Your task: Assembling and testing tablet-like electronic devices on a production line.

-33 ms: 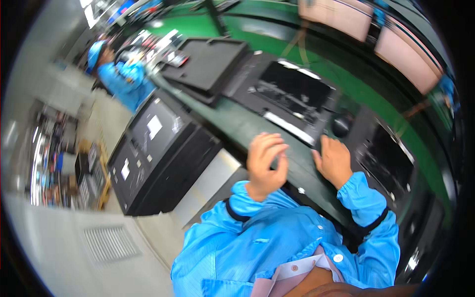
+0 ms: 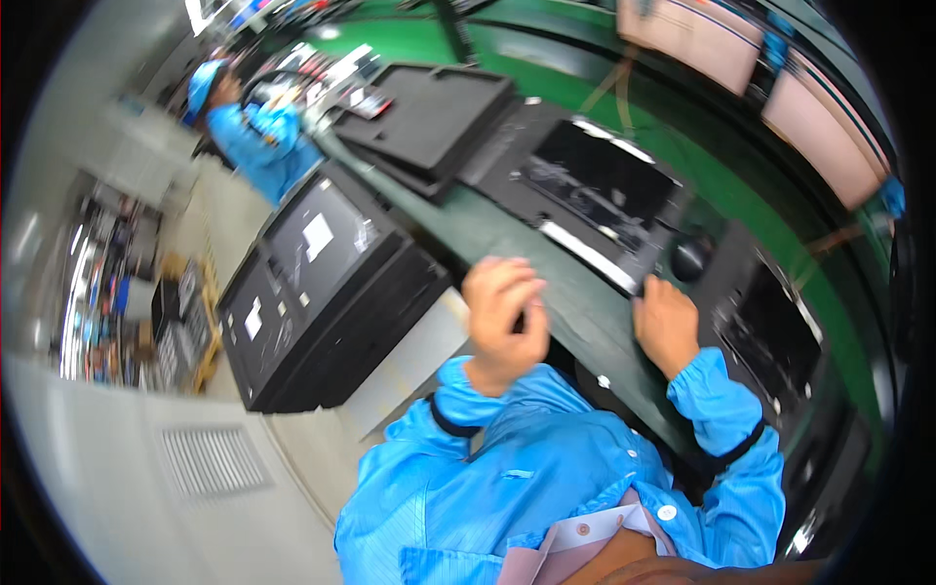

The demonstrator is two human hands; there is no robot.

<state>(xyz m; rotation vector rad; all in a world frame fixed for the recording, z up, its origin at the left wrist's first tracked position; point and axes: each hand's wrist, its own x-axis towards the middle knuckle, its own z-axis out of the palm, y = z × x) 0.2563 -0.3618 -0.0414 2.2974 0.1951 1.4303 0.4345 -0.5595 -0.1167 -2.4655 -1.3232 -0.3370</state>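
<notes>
At the near edge of the green bench (image 2: 468,216): left hand (image 2: 508,317) raised, fingers loosely curled, thumb apart from them. Right hand (image 2: 669,327) above the bench, fingers bent, pressed together, beside the near right corner of a black tray (image 2: 499,154); can't tell if pinching. Dark screen panel (image 2: 597,168) lies on that tray. Black rounded object (image 2: 691,256) just right, second panel (image 2: 775,327) beyond.

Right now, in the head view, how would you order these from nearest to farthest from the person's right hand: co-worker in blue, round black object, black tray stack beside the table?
From the right hand:
1. Round black object: just ahead.
2. Black tray stack: left.
3. Co-worker: far left, beyond the stack.
</notes>
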